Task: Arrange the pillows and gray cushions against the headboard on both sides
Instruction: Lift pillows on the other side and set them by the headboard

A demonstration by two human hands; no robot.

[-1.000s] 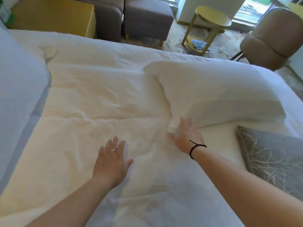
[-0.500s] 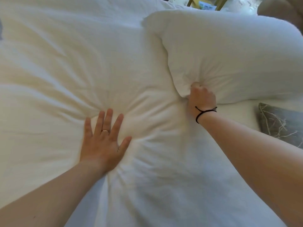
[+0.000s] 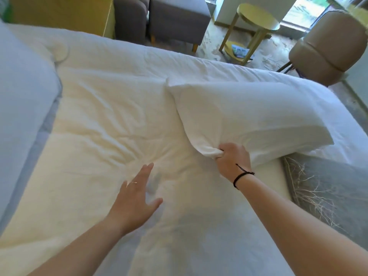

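Nearest, the left hand (image 3: 135, 204) is spread flat, empty, just over the bed (image 3: 111, 120), likely for balance. Beyond it, a pillow (image 3: 249, 120) corner is bunched in the right hand (image 3: 233, 158), its grip closed tight for dragging. A gray cushion (image 3: 326, 188) lies alongside.

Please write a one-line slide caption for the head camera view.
Right hand grips a corner of the white pillow on the bed, left hand open beside it.
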